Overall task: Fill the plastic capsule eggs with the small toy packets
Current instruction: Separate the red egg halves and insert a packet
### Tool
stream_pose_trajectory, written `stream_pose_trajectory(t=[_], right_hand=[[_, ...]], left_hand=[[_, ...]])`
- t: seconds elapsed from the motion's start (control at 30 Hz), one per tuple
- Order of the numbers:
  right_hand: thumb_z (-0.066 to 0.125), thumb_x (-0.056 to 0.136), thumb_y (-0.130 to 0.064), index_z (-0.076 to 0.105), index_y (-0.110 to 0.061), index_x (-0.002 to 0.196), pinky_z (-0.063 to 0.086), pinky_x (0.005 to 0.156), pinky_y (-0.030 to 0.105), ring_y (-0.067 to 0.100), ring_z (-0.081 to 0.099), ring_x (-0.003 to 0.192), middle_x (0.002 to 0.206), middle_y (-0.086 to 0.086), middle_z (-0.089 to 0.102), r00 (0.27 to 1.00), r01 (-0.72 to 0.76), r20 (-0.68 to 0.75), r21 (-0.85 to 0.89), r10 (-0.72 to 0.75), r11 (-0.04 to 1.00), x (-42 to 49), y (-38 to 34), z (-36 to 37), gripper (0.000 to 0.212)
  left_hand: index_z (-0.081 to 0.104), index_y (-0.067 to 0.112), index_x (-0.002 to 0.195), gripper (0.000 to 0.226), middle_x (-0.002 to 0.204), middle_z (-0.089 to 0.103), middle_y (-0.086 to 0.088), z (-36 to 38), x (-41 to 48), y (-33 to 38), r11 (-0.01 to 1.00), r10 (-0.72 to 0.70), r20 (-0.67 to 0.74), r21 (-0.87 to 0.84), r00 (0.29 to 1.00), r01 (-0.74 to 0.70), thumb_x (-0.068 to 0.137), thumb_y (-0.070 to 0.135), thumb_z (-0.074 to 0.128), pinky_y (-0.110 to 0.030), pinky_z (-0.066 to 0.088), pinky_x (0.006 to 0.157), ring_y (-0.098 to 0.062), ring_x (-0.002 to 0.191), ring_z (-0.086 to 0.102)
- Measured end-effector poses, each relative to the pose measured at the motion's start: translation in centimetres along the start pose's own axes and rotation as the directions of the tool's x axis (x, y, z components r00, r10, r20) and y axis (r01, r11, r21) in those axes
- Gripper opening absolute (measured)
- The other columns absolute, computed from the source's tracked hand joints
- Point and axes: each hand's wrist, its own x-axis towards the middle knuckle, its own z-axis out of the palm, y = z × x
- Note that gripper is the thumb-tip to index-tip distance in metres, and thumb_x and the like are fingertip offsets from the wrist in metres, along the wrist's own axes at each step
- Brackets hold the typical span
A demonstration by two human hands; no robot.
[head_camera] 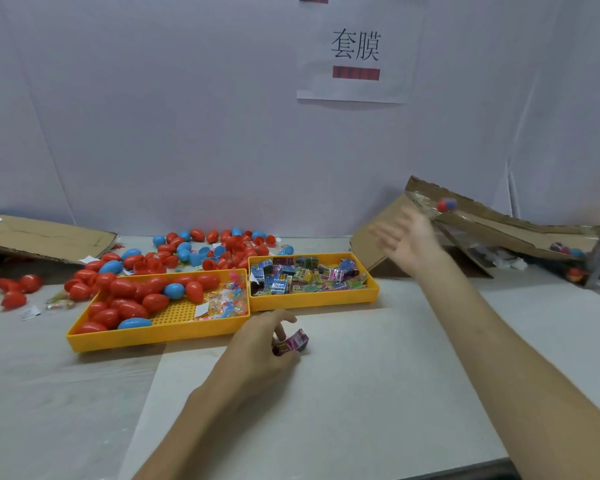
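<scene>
A pale worktable point(361, 393) runs under us to a white partition with a paper sign point(355, 50). Nearest, our left hand point(257, 348) rests on the table, fingers curled around a small purple toy packet point(293, 342), pinching it between thumb and fingertips. We judge the packet light and crinkly, a little slick, best taken by its short ends so it folds into a shell.

Just beyond sit two yellow trays touching at a corner: the left tray point(125, 341) holds red and blue egg halves point(129, 299) beside clear bags of coloured bits; the right tray point(312, 297) is full of packets. The shells look stiff, smooth and apt to roll, so a grip around the widest part seems safest.

Farther right, our right hand point(407, 240) is raised, fingers spread, holding nothing, blurred. Ahead of it a red-and-blue closed egg point(445, 205) lies on a cardboard chute point(520, 230). More loose shells point(215, 247) are scattered against the wall.
</scene>
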Motion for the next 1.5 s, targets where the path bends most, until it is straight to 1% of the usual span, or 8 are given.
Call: stream_pose_trajectory(t=[0.17,0.33,0.4,0.83,1.0,1.23,1.33,1.5], right_hand=[[0.060,0.099,-0.017,0.070,-0.011,0.076,0.041,0.047,0.022,0.011,0.054,0.045,0.070,0.007,0.068,0.970,0.201,0.227,-0.529,-0.092,0.825,-3.3,8.7,-0.1,0.025],[0.073,0.085,-0.050,0.064,-0.021,0.064,0.041,0.056,0.024,0.009,0.054,0.057,0.059,-0.005,0.062,0.870,0.446,0.493,-0.775,-0.013,0.447,-6.1,13.8,0.1,0.036],[0.074,0.079,-0.055,0.065,-0.021,0.066,0.039,0.059,0.025,0.005,0.051,0.060,0.061,-0.008,0.060,0.859,0.462,0.511,-0.792,0.021,0.399,-6.5,14.2,-0.1,0.037],[0.079,0.085,-0.027,0.077,-0.019,0.074,0.053,0.068,0.031,0.012,0.067,0.070,0.073,0.000,0.074,0.859,0.427,0.508,-0.779,0.065,0.458,-6.2,13.7,-0.9,0.013],[0.078,0.086,-0.018,0.075,-0.021,0.071,0.054,0.064,0.031,0.015,0.066,0.069,0.069,-0.002,0.071,0.877,0.471,0.466,-0.784,-0.120,0.404,-5.7,13.8,-1.1,0.015],[0.074,0.091,-0.015,0.071,-0.015,0.080,0.056,0.067,0.026,0.023,0.075,0.074,0.080,0.006,0.077,0.867,0.382,0.495,-0.588,-0.056,0.713,-5.5,11.9,-1.9,0.011],[0.075,0.090,-0.015,0.072,-0.012,0.081,0.053,0.067,0.029,0.022,0.070,0.070,0.077,0.008,0.074,0.802,0.403,0.596,-0.522,-0.017,0.752,-5.8,11.9,-1.6,0.009],[0.074,0.089,-0.008,0.071,-0.012,0.082,0.046,0.059,0.025,0.016,0.063,0.063,0.072,0.003,0.071,0.755,0.464,0.655,-0.503,-0.029,0.729,-6.2,11.9,-1.1,0.009]], left_hand=[[0.057,0.034,0.122,0.044,0.096,0.060,0.014,-0.1,0.0,0.1,0.999,-0.005,-0.010,-0.032,1.000,0.005,0.084,0.021,0.076,-0.015,0.050,0.068,-0.007,0.082,0.061],[0.060,0.031,0.115,0.040,0.091,0.064,0.011,-0.1,-0.2,0.1,0.997,-0.020,-0.053,-0.080,0.998,0.016,0.083,0.019,0.079,-0.018,0.052,0.068,-0.006,0.081,0.063],[0.058,0.031,0.113,0.040,0.090,0.065,0.010,-0.1,-0.2,0.1,0.996,-0.025,-0.058,-0.086,0.998,0.020,0.082,0.019,0.080,-0.021,0.054,0.069,-0.006,0.079,0.063],[0.056,0.033,0.115,0.044,0.089,0.063,0.013,0.0,-0.1,0.4,0.995,-0.038,-0.051,-0.092,0.998,0.034,0.082,0.019,0.081,-0.013,0.050,0.064,-0.005,0.077,0.064],[0.057,0.031,0.115,0.044,0.090,0.063,0.012,0.0,-0.1,0.4,0.995,-0.043,-0.057,-0.093,0.997,0.037,0.081,0.020,0.083,-0.022,0.054,0.069,-0.006,0.076,0.062],[0.056,0.032,0.124,0.039,0.094,0.065,0.011,-0.6,-0.2,1.1,0.981,-0.087,-0.125,-0.182,0.988,0.063,0.090,0.041,0.073,-0.021,0.054,0.074,-0.004,0.086,0.065],[0.067,0.026,0.115,0.025,0.091,0.071,0.013,-1.1,0.0,1.5,0.940,-0.099,-0.185,-0.339,0.978,0.031,0.093,0.038,0.070,-0.014,0.051,0.070,0.002,0.085,0.067],[0.080,0.021,0.089,0.007,0.080,0.076,0.007,-1.1,0.1,1.7,0.915,-0.091,-0.116,-0.401,0.989,0.037,0.091,0.017,0.074,-0.027,0.058,0.071,-0.008,0.077,0.070]])
